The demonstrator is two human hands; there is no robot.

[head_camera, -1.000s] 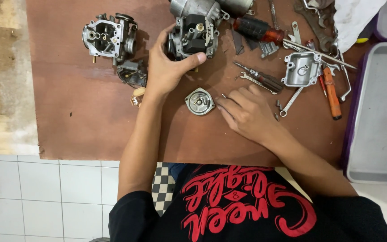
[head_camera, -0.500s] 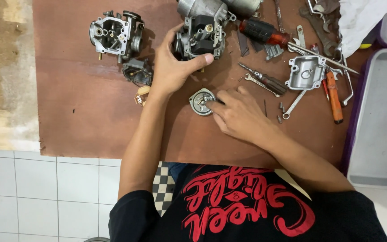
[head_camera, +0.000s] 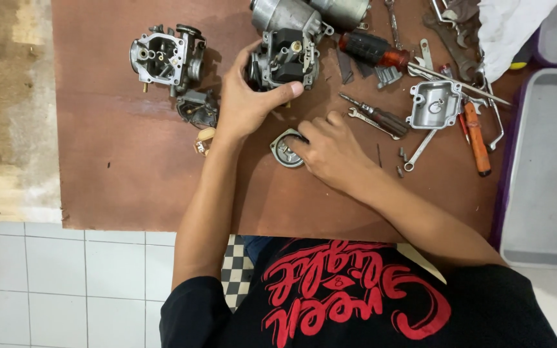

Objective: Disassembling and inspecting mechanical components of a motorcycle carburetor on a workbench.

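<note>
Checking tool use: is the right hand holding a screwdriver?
No, the right hand rests on a small round metal cover; the screwdriver lies untouched beside it.

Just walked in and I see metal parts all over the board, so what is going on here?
A person in a black shirt sits at a brown board. Their left hand grips a carburetor body, while the right hand rests its fingers on a small round metal cover lying flat. A second carburetor body, a metal bowl cover, screwdrivers and wrenches lie scattered around, with a grey tray to the right.
</note>
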